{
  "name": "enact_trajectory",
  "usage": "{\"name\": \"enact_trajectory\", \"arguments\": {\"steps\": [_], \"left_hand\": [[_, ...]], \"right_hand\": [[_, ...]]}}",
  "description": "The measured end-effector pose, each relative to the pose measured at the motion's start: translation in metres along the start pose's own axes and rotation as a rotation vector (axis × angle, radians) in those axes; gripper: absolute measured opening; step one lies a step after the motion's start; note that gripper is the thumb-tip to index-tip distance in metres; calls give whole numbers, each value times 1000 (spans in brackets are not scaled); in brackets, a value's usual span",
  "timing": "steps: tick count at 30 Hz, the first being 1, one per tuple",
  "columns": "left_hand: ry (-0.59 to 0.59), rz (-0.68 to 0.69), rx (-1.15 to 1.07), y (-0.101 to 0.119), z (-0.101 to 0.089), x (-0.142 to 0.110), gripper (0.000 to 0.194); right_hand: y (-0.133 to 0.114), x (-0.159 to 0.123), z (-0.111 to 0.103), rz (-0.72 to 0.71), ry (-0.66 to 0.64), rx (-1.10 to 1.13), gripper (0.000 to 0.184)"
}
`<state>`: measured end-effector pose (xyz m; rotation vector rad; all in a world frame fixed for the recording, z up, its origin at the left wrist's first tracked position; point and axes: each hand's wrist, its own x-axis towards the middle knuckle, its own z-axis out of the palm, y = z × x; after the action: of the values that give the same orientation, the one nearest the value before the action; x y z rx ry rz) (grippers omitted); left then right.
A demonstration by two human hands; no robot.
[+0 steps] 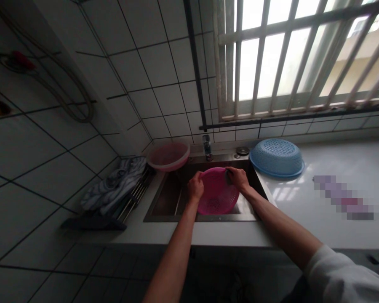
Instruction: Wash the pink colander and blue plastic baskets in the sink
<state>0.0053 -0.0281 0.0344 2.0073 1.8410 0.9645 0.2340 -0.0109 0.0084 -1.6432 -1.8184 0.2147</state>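
Observation:
A bright pink plastic colander (215, 189) is held tilted in the steel sink (164, 206), its open side facing me. My left hand (196, 186) grips the rim on the left with closed fingers. On the upper right of the rim is my right hand (239, 178), closed around a small dark scrubbing pad (228, 176) pressed against the colander's inside wall. The pad's exact material is hard to make out. Behind the colander stands the chrome faucet (206, 146); no running water can be seen.
A pale pink basin (169, 155) rests at the sink's back left corner. An upside-down blue basket (277, 158) sits right of the sink, beside a drain strainer (242, 150). Left are a metal rack (135, 198) and striped cloth (113, 185). A blurred-out item (344, 198) lies on the right counter.

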Motion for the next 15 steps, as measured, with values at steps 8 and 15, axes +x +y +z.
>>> {"name": "enact_trajectory", "arguments": {"steps": [8, 15], "left_hand": [[-128, 71, -14, 0, 1, -1, 28], [67, -29, -32, -8, -4, 3, 29]], "right_hand": [[-28, -3, 17, -314, -27, 65, 44], [10, 8, -4, 53, 31, 5, 37]]}}
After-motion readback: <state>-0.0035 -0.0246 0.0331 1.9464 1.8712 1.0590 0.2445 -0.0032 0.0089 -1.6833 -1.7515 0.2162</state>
